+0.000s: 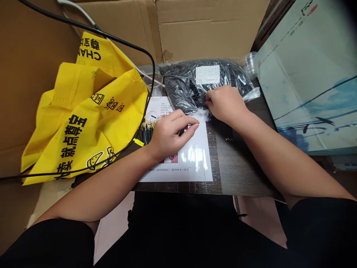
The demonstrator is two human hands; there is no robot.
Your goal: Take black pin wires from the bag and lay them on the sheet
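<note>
My left hand (169,134) hovers over a printed sheet (195,160), thumb and forefinger pinched together; whatever may be between the tips is too small to make out. Beside and partly behind it lies a bundle of thin black wires (147,131) with gold-coloured metal ends. My right hand (227,104) is at the front of a clear plastic bag (178,89) packed with black pieces that look like wires. Its fingers are curled closed by the bag's opening, and what they grip is hidden. A few small shiny tips (228,139) lie on the dark table below it.
A yellow printed bag (111,111) is heaped at the left, with a black cable (125,42) across it. Clear plastic cups (154,82) stand behind. Cardboard (209,29) walls the back, and a pale painted box (309,85) the right. The table edge (178,189) is close.
</note>
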